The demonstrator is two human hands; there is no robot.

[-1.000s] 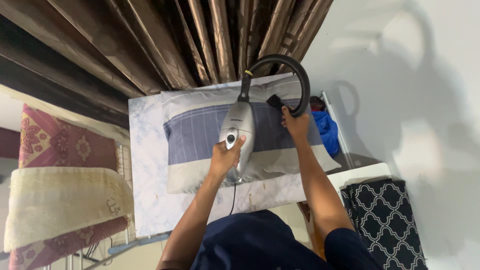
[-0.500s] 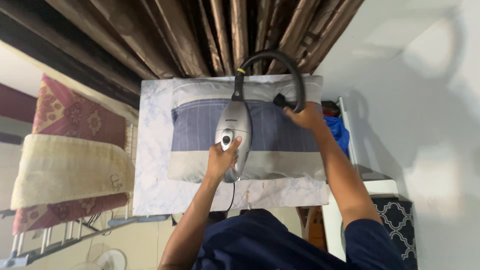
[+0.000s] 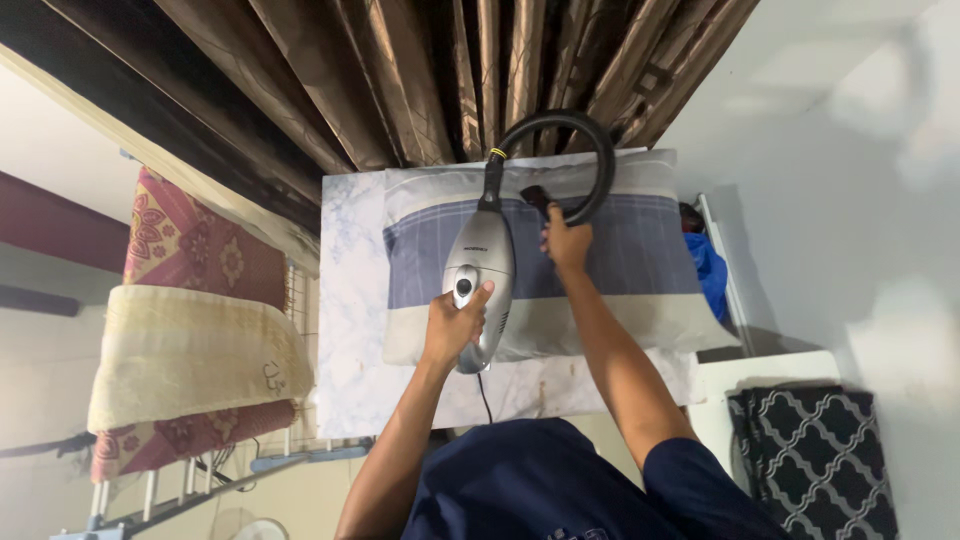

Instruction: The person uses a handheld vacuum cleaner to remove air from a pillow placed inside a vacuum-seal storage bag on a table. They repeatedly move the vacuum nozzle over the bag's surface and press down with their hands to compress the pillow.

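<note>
Since the earlier frame the right hand (image 3: 566,243) has drawn nearer along the striped pillow (image 3: 640,262), gripping the black nozzle (image 3: 536,199). Left hand (image 3: 455,322) clasps the smooth silver vacuum body (image 3: 480,270); ribbed hose (image 3: 590,150) loops far above the marble-patterned table (image 3: 350,300).

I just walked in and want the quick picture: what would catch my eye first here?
First, the silver handheld vacuum lying on a blue-and-white striped pillow at the centre, gripped by the left hand. Its black hose loops up and round to the nozzle, which the right hand holds against the pillow. Behind hang brown curtains, and at the left, patterned red and cream cloths hang over a rack.
</note>
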